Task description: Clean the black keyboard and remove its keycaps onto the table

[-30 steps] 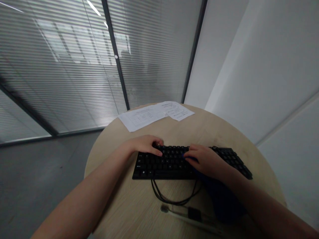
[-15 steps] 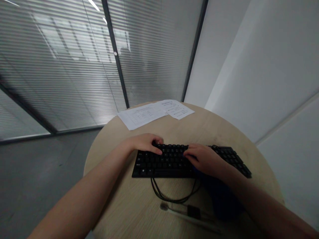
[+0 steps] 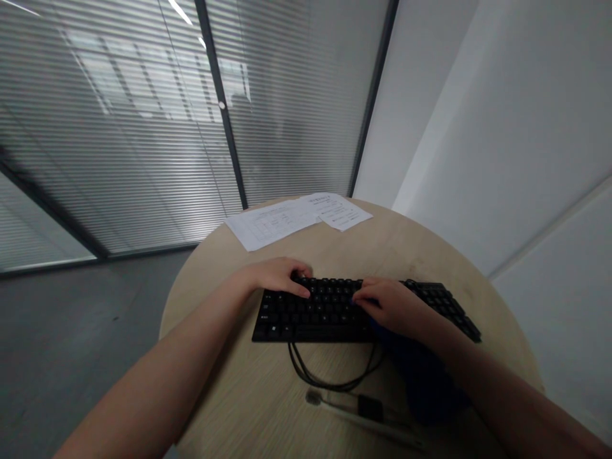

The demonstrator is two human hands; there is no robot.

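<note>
A black keyboard lies on the round wooden table. My left hand grips its far left edge, with the thumb over the top keys and the fingers curled at the back. Pinched in my right hand is a dark blue cloth, whose small tip shows at the fingertips above the keys. The rest of the cloth hangs beneath that wrist, over the keyboard's near edge and onto the table. My right forearm hides part of the keyboard and cloth.
The keyboard's black cable loops out along its near side. Closer to me lie a thin brush and a small black block. Printed papers rest at the table's far edge. A wall stands at the right, blinds behind.
Both hands stay in nearly the same place on the keyboard. The cloth under my right wrist has shifted slightly; the view has moved a little.
</note>
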